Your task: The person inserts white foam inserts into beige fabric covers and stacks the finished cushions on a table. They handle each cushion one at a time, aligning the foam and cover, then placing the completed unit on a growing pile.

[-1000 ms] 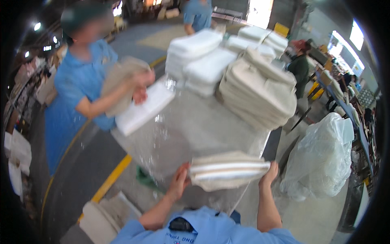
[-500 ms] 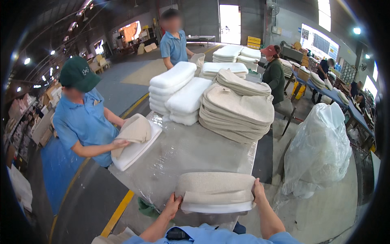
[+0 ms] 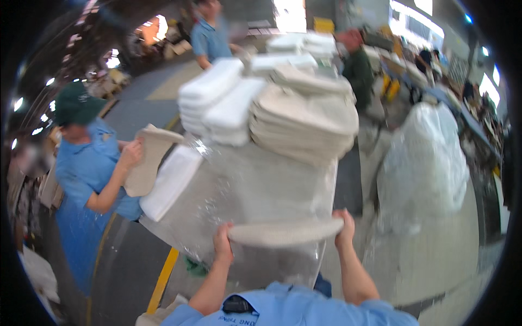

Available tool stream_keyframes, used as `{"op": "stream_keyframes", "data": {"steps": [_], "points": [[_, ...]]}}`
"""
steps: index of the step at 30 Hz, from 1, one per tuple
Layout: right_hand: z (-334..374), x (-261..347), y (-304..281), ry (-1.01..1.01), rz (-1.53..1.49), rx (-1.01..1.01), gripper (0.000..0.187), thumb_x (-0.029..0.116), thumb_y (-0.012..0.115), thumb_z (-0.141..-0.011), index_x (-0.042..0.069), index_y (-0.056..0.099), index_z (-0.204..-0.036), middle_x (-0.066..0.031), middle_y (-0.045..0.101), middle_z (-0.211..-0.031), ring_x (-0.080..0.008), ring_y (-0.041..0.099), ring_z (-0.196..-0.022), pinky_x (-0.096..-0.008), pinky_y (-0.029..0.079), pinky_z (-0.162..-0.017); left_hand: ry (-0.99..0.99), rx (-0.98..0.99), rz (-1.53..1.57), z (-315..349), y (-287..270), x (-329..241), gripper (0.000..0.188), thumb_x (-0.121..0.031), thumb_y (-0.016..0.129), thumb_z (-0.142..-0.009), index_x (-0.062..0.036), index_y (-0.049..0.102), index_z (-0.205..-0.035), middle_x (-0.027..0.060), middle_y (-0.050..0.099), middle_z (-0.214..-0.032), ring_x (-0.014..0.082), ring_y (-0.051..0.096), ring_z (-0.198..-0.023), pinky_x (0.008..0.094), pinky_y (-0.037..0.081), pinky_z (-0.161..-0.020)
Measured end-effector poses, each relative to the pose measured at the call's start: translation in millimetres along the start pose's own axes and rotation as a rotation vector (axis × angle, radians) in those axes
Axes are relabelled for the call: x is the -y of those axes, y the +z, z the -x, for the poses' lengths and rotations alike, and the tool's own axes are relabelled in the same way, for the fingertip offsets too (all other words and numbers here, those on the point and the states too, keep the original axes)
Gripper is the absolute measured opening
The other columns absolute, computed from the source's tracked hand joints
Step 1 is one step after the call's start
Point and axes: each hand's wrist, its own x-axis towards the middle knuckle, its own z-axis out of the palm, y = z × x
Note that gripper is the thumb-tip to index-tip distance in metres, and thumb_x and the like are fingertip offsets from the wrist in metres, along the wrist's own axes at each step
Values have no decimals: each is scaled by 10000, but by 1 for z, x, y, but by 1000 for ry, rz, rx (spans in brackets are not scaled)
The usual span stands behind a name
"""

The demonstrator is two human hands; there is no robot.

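I've got the flat beige fabric cushion cover [image 3: 286, 232] by its two short ends, one hand per end, which keeps it stretched flat and level instead of sagging in the middle. It's up off the table covered in clear plastic sheeting [image 3: 261, 185], hovering over the near edge right in front of my chest, seen almost edge-on.

My left hand [image 3: 222, 239] is curled over the left end, fingers wrapped on top and thumb tucked under as far as I can tell, so it's pinching the fabric rather than lying open. My right hand [image 3: 345, 228] does the same on the other end, fingers closed over the edge. Both forearms come up from the bottom of the view, elbows bent, wrists cocked back a bit, hands well apart.

Further back on the table sit the stack of beige folded covers [image 3: 304, 122] and, just beside it on the left, the pile of white foam pads [image 3: 220, 100], both out of the way so the near part stays open for working. Across on my left a co-worker in a blue shirt and green cap [image 3: 87, 163] is holding another beige cover [image 3: 149, 160] against a white foam pad [image 3: 171, 182] that rests at the table's corner. A big clear plastic bag [image 3: 424, 163] stands on the floor to my right.
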Motion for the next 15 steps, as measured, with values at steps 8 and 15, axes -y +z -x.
{"op": "stream_keyframes", "data": {"steps": [8,15], "points": [[-7,-11,-10,212,75,79,468,309,454,-1000,-31,771,-945,-116,745,-960,-220,660,-918,-341,493,-883,-55,41,189,-11,-9,1,362,-382,528,-1011,-63,698,-1027,108,697,-1178,244,620,-1168,400,449,-1067],[-29,-65,-40,121,164,-135,353,245,440,-1069,12,706,-1060,-116,739,-1010,-226,680,-968,-375,535,-909,-79,59,263,-30,9,10,438,-416,444,-1053,-56,692,-1057,132,698,-1219,266,620,-1199,436,453,-1084]]}}
